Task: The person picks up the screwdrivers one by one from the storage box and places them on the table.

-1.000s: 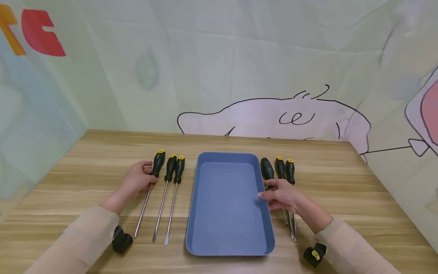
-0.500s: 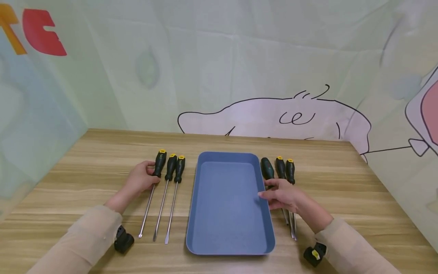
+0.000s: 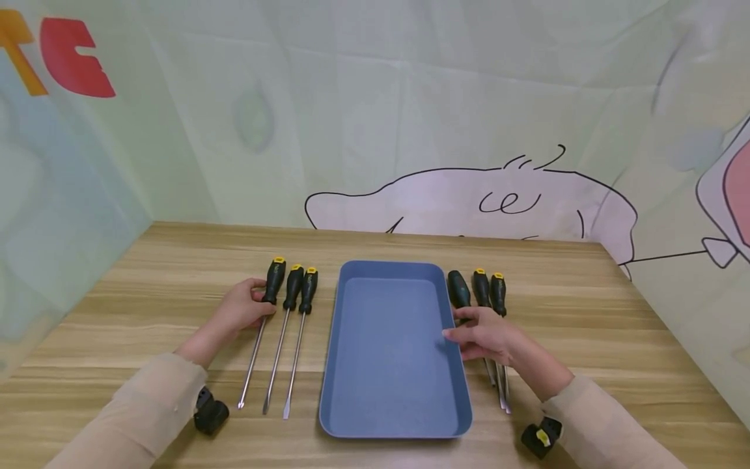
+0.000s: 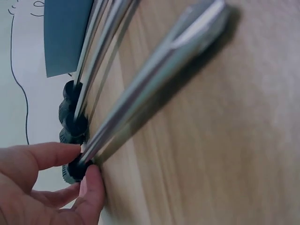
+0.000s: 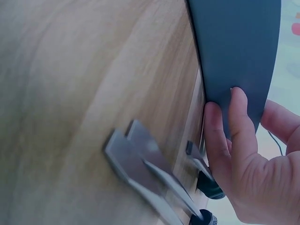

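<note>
At the left, my left hand (image 3: 237,306) pinches the outermost screwdriver (image 3: 275,280) at the lower end of its black, yellow-capped handle; its shank points toward me. In the left wrist view, finger and thumb (image 4: 93,187) lie on both sides of the handle's neck. Beside it lie a second screwdriver (image 3: 293,286) and a third screwdriver (image 3: 308,291), roughly parallel. My right hand (image 3: 486,335) grips the right wall of a blue rectangular tray (image 3: 392,352), thumb over the rim. The right wrist view has its fingers (image 5: 241,129) against the tray's outer wall.
Right of the tray lie a dark-handled screwdriver (image 3: 459,288) and two yellow-capped ones, a nearer screwdriver (image 3: 481,286) and an outer screwdriver (image 3: 498,293), their shanks partly under my right hand. A printed cloth (image 3: 375,117) rises behind the wooden table (image 3: 586,312).
My left hand and its screwdriver have shifted slightly right, toward the other two, mostly in the first half second. The right hand and tray hold still.
</note>
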The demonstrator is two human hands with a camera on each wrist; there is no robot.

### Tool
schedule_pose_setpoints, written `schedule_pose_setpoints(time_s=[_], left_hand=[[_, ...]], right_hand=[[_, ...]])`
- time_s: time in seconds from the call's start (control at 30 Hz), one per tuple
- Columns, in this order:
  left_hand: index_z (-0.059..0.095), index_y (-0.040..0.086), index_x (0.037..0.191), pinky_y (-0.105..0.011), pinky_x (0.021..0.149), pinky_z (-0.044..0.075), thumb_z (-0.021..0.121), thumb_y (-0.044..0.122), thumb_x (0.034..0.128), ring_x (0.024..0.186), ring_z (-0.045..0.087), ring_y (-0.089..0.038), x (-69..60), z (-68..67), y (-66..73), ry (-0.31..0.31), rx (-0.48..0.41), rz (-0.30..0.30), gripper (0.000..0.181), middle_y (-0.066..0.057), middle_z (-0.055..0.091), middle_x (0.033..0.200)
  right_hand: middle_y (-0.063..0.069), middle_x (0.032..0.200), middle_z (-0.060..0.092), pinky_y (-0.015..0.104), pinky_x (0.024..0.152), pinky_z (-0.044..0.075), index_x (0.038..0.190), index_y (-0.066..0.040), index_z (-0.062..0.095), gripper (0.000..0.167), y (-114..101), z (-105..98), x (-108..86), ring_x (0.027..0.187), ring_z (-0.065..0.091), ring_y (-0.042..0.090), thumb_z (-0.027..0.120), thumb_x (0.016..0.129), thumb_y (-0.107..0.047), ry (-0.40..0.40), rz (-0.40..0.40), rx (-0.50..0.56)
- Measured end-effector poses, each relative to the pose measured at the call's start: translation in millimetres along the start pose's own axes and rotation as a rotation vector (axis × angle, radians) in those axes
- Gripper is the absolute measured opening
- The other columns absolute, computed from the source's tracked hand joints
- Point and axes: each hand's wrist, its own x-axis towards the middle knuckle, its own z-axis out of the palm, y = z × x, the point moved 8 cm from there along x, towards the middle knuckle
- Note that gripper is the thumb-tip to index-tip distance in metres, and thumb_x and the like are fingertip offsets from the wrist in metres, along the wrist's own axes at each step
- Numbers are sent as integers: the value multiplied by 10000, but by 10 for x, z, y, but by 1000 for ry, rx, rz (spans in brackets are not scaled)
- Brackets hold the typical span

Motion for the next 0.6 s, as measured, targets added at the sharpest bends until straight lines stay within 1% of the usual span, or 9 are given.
schedule_pose_setpoints(time_s=[0.1,0.2,0.37,0.43,0.5,0.6], left_hand=[[221,-147,1377,-301,694,545,591,20,864,965,522,-323,-2,-1,-22,-35,-7,-4,654,-316,428,1181],[200,-149,1382,-350,755,549,591,58,875,1027,510,-364,-15,-11,-43,-68,5,-5,673,-351,385,1249],[174,-139,1396,-389,816,532,574,132,899,1085,487,-396,-61,-47,-58,-114,42,0,693,-365,349,1296],[157,-136,1403,-401,815,531,555,154,912,1104,468,-418,-88,-73,-54,-122,52,20,695,-371,332,1306],[145,-121,1413,-409,803,530,540,179,924,1114,453,-436,-115,-96,-49,-117,67,50,697,-370,319,1312],[141,-97,1427,-447,812,516,531,204,936,1128,429,-466,-156,-122,-3,-76,108,135,695,-371,312,1318]], right_hand=[[244,1124,513,356,705,570,1386,129,220,669,6,-13,-7,791,617,185,616,879,-55,0,-3,6],[233,1102,529,336,691,573,1388,124,232,657,-4,-38,-29,786,630,189,610,883,-59,-9,-17,18],[197,1043,588,294,663,572,1381,114,265,624,-85,-108,-91,811,655,205,599,891,-78,-38,-67,29],[180,1036,596,298,679,570,1381,114,261,630,-128,-137,-123,831,651,204,599,891,-91,-52,-91,23],[169,1036,601,311,701,568,1381,116,258,627,-177,-173,-164,850,646,206,593,895,-95,-54,-121,11],[151,1035,594,339,733,562,1381,112,258,602,-256,-248,-236,863,634,203,568,913,-105,-36,-178,-19]])
